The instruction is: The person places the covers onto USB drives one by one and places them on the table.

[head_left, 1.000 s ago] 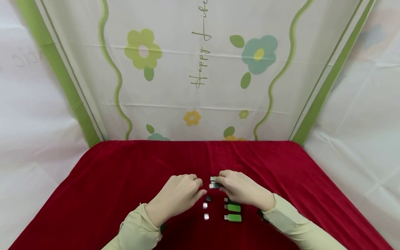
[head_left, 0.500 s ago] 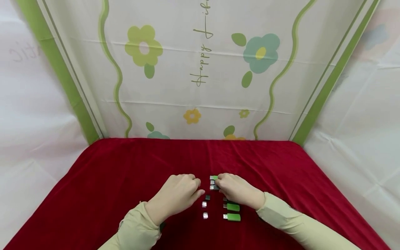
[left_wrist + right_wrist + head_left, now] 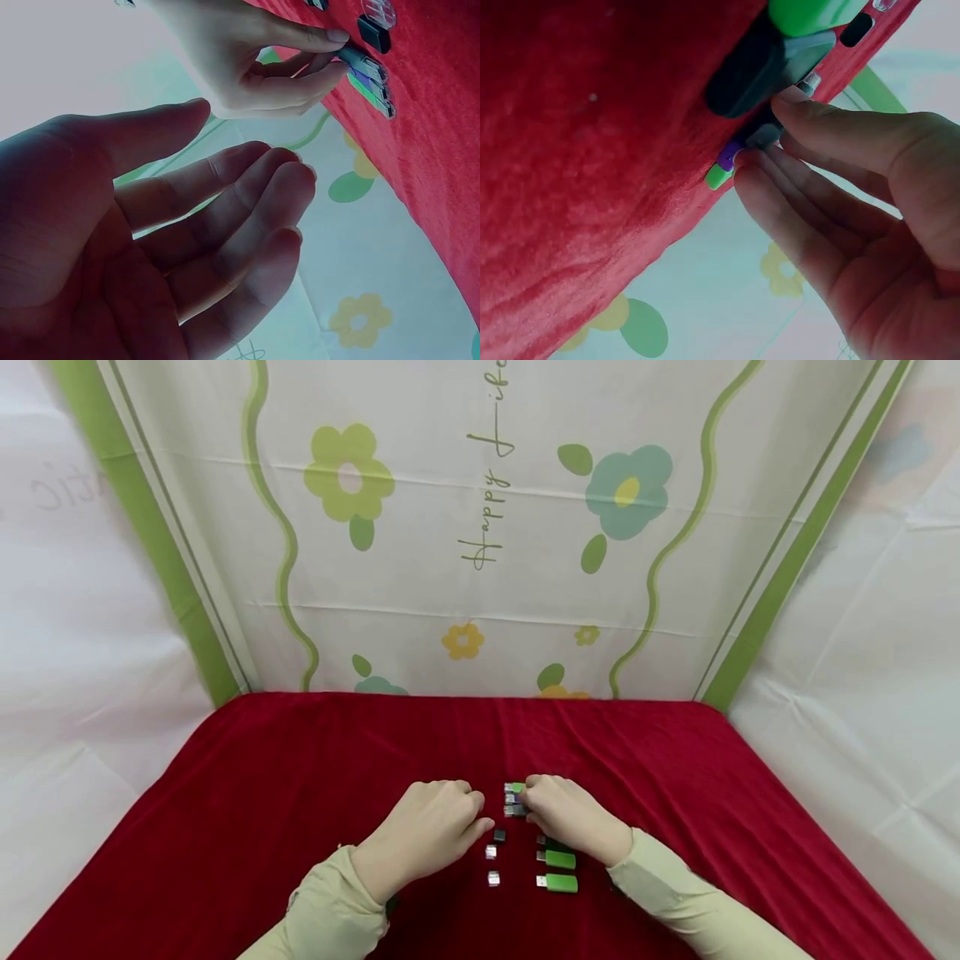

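My right hand point(image 3: 573, 814) pinches a dark USB stick point(image 3: 358, 57) between thumb and fingers. That stick lies alongside a purple USB stick point(image 3: 728, 155) and a green USB stick point(image 3: 718, 177), their clear-capped ends level and pointing left. My left hand point(image 3: 423, 831) hovers to the left with nothing in it, its fingers loosely bent in the left wrist view. Nearer me, a dark cap point(image 3: 499, 836) and two clear caps point(image 3: 491, 852) form a column. To their right lie uncapped sticks: a green one point(image 3: 557, 883), another green one point(image 3: 561, 860) and a dark one point(image 3: 742, 67), partly hidden by my right hand.
A red velvet cloth point(image 3: 315, 777) covers the table. Behind it stands a white curtain point(image 3: 420, 543) with printed flowers, and white fabric panels point(image 3: 847, 693) close off both sides.
My right hand has shifted slightly and brought the dark stick in line below the purple and green ones. The left hand has stayed almost still.
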`<state>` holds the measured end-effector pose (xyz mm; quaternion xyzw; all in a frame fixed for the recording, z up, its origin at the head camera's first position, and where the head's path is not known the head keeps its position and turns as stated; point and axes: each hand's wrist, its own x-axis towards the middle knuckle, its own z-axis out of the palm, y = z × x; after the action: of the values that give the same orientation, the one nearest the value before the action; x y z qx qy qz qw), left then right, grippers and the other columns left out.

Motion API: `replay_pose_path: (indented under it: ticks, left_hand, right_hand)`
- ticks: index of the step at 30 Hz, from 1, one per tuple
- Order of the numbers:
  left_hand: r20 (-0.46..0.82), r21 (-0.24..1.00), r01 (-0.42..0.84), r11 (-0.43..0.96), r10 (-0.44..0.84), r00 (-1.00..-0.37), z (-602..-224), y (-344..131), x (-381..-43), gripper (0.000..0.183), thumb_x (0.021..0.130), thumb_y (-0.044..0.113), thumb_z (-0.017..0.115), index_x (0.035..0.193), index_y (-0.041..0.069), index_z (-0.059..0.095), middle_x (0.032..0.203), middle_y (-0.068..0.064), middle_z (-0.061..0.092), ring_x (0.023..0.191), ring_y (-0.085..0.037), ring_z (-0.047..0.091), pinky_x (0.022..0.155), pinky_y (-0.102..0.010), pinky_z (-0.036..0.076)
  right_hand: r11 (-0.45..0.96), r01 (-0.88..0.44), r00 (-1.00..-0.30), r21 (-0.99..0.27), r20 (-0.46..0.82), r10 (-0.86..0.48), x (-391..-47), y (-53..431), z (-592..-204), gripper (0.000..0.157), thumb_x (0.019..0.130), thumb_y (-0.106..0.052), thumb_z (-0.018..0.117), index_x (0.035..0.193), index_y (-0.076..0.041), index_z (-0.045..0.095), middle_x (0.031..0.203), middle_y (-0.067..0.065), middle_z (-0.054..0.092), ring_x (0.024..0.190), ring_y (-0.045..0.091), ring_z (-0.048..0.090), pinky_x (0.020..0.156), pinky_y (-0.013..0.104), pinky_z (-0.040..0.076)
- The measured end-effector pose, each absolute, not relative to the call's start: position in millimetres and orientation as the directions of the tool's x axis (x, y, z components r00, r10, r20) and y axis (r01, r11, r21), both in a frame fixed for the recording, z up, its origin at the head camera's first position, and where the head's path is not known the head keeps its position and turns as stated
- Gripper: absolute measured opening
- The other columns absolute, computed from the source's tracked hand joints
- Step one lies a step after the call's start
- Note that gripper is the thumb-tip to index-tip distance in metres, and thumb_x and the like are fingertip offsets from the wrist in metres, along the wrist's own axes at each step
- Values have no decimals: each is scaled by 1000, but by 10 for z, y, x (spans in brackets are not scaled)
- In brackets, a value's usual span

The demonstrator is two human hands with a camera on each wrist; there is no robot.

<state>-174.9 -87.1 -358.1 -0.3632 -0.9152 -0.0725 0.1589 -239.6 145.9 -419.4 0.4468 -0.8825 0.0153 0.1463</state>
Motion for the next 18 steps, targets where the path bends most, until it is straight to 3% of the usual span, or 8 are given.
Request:
replay_pose_path:
  ticks: [6,12,18]
  left_hand:
    - [327,23,689,724,646,-690,-3566,-860,-1740,38,89,29,74,61,18,51,57,7,36,46,-6,33,41,-19,30]
    - [297,6,693,721,660,-690,-3576,-846,-1723,36,89,29,75,62,18,53,57,7,38,47,-5,34,41,-19,30]
    - [278,-1,690,724,663,-695,-3580,-829,-1704,38,89,29,74,61,18,51,57,7,38,47,-5,34,41,-19,30]
  right_hand:
    - [643,-759,-608,105,239,-757,-2309,1519,-3990,23,72,-12,87,73,-14,64,68,-6,49,58,12,54,48,25,45]
    - [643,-766,-642,1,72,-764,-2154,1616,-3712,19,73,-11,86,85,-9,72,78,-3,60,69,11,58,59,26,49]
    - [650,-757,-648,-66,-60,-760,-2057,1655,-3600,21,70,-9,86,87,-9,73,83,-2,65,71,9,59,63,28,51]
